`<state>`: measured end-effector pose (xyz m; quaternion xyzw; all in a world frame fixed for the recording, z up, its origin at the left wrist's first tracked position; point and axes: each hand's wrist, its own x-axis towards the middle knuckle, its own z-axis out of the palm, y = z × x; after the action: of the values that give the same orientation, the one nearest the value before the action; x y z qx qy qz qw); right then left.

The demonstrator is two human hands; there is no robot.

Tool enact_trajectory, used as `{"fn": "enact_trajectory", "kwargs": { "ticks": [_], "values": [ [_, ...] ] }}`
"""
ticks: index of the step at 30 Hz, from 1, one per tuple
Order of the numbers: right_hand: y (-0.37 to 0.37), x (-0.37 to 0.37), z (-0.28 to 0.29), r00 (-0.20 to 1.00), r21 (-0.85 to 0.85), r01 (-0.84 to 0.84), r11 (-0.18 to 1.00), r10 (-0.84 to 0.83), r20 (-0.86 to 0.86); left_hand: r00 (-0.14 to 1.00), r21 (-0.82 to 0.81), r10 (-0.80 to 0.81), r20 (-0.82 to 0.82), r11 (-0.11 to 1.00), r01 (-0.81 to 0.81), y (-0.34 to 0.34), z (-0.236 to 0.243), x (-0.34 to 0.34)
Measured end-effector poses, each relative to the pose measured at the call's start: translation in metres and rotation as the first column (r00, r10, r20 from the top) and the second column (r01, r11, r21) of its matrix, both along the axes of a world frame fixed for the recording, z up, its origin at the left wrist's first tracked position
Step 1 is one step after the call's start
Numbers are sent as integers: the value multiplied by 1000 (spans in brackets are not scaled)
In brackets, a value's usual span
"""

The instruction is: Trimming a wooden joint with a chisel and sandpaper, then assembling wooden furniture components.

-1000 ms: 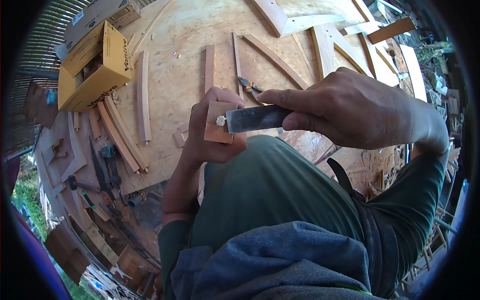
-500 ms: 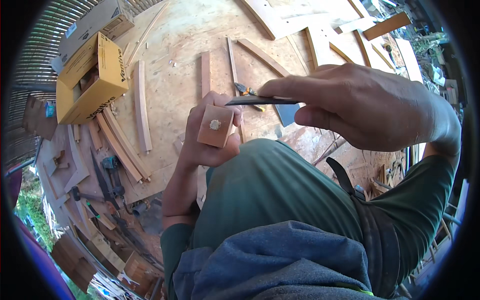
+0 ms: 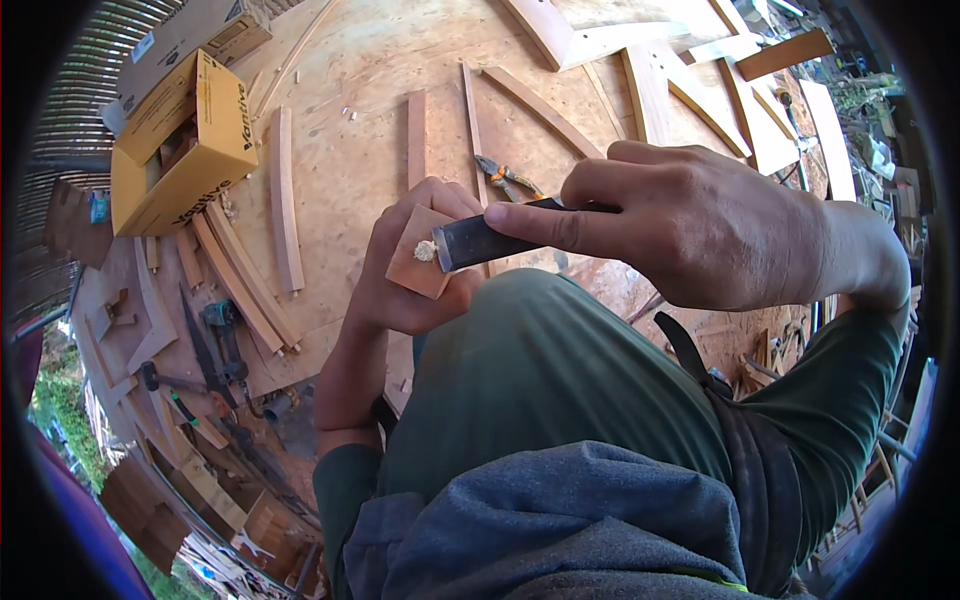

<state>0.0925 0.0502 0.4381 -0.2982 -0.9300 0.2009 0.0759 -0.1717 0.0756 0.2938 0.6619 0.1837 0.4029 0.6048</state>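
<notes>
My left hand grips a squared wooden piece, its end face up, with a pale, rough round plug or tuft in the middle. My right hand is closed on a flat, dark metal chisel, index finger stretched along its top. The blade's bright edge rests at the right of the pale plug, over the end face. Its handle is hidden in my hand. Beyond my hands, pliers with orange and black grips lie on the plywood board. My green-clad knee is directly below.
A yellow cardboard box and a grey-brown carton sit upper left. Long wood strips and angled pieces lie around. A teal power tool and a hammer are at the lower left.
Half a second ago the chisel was raised edge-on above the block; now it is lowered flat onto the end face beside the plug. My left hand has tilted the block slightly.
</notes>
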Motion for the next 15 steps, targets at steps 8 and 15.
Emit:
{"fn": "enact_trajectory", "kwargs": {
  "ticks": [8, 15],
  "values": [
    [6, -4, 33, 992, -222, -33, 974, 59, 113, 994, 60, -48, -101, 997, 54, 5, 11, 1],
    [-1, -12, 15, 989, -113, -65, 991, 79, 126, 1000, -164, 3, 31, 986, 2, -6, -6, -3]
  ]
}}
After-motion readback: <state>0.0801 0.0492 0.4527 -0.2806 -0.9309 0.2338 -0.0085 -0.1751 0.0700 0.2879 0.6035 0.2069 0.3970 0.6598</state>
